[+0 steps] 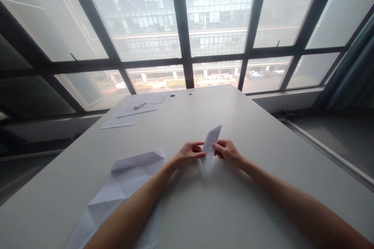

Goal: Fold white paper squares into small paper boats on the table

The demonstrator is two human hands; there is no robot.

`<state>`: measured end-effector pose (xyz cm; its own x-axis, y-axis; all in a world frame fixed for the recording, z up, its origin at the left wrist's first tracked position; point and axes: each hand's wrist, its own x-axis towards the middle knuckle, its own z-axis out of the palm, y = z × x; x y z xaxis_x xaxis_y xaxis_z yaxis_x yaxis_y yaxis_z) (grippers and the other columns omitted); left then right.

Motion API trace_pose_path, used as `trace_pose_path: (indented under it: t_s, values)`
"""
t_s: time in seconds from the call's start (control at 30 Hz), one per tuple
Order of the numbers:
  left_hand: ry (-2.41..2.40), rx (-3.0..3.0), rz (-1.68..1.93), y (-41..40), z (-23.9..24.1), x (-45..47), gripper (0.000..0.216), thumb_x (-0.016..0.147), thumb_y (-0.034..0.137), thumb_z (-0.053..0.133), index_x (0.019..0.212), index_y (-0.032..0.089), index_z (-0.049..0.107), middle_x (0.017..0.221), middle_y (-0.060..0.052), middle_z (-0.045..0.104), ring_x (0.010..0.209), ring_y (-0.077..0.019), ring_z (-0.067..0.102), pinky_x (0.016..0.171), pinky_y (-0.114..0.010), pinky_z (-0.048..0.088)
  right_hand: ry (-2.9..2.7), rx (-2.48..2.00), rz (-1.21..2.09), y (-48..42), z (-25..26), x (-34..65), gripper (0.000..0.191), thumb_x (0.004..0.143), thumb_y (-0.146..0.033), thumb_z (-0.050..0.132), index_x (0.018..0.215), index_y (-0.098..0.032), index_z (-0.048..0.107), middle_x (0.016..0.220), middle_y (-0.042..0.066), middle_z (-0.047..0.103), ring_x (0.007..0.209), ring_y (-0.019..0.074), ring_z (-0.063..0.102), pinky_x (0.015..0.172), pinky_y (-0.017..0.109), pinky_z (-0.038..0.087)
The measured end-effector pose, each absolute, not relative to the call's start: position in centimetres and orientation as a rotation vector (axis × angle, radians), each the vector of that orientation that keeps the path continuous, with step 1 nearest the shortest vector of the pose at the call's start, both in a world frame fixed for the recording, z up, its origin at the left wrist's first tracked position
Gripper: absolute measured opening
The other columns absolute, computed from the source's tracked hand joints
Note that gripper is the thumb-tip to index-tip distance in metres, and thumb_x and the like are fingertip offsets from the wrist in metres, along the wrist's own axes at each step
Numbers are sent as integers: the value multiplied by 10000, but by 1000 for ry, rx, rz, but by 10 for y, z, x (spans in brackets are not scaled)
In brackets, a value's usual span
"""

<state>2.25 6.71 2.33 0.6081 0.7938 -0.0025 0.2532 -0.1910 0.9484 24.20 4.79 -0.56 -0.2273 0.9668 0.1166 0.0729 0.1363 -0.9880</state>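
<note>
A folded piece of white paper point(210, 144), long and pointed at both ends, is held tilted just above the table. My left hand point(189, 153) pinches its left edge between thumb and fingers. From the other side, my right hand point(228, 151) grips the right edge, thumb on the near face. Under and beside my left forearm lies a larger creased sheet of paper point(125, 179) with its far edge folded over; the forearm hides part of it.
The white table point(263, 186) reaches to a row of windows. Flat paper sheets point(122, 121) lie at its far left, with a small white object point(139, 105) on top. Near the far edge is a round cable hole point(172, 95). A blue curtain point(347, 66) hangs at right.
</note>
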Motion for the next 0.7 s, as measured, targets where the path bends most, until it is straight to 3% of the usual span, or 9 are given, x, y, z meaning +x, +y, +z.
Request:
trace_pose_path:
  t_s: [0.07, 0.13, 0.2, 0.3, 0.47, 0.7]
  values:
    - [861, 1746, 625, 69, 19, 22, 721, 773, 454, 760, 1362, 85, 570, 624, 47, 501, 586, -100, 448, 558, -218, 327, -1475, -1064, 1253, 48, -5, 242, 351, 829, -449, 617, 635, -156, 608, 528, -4, 580, 433, 93, 436, 429, 225, 301]
    - [842, 1765, 677, 72, 13, 23, 717, 804, 422, 734, 1413, 115, 514, 692, 27, 545, 619, -105, 490, 577, -216, 378, -1443, -1065, 1262, 49, -5, 243, 333, 815, -439, 622, 634, -160, 596, 524, -7, 575, 434, 94, 441, 429, 224, 309]
    - [847, 1820, 801, 73, 5, 25, 719, 815, 379, 720, 1456, 191, 456, 916, -39, 615, 708, -121, 555, 598, -215, 442, -1394, -1065, 1257, 50, -4, 243, 320, 806, -430, 622, 631, -165, 579, 521, -10, 565, 437, 95, 448, 430, 224, 318]
    - [951, 2043, 1029, 69, -2, 28, 630, 837, 303, 688, 1433, 297, 482, 1222, -89, 539, 808, -131, 572, 614, -224, 498, -1347, -1068, 1242, 49, -4, 243, 292, 797, -409, 624, 643, -166, 572, 533, -13, 556, 446, 97, 462, 429, 225, 334]
    - [910, 2277, 1031, 57, -1, 35, 322, 914, 254, 605, 1231, 262, 660, 1168, -74, 590, 887, -157, 601, 739, -275, 530, -1458, -1033, 1273, 47, -1, 243, 270, 804, -415, 638, 778, -147, 635, 566, -14, 580, 466, 107, 502, 438, 223, 376]
    - [885, 1981, 916, 55, 3, 38, 411, 869, 401, 684, 1209, 179, 620, 1119, -101, 644, 838, -169, 640, 651, -251, 549, -1599, -1084, 1258, 48, 3, 244, 443, 818, -574, 647, 878, -135, 663, 592, -11, 591, 492, 109, 525, 450, 212, 401]
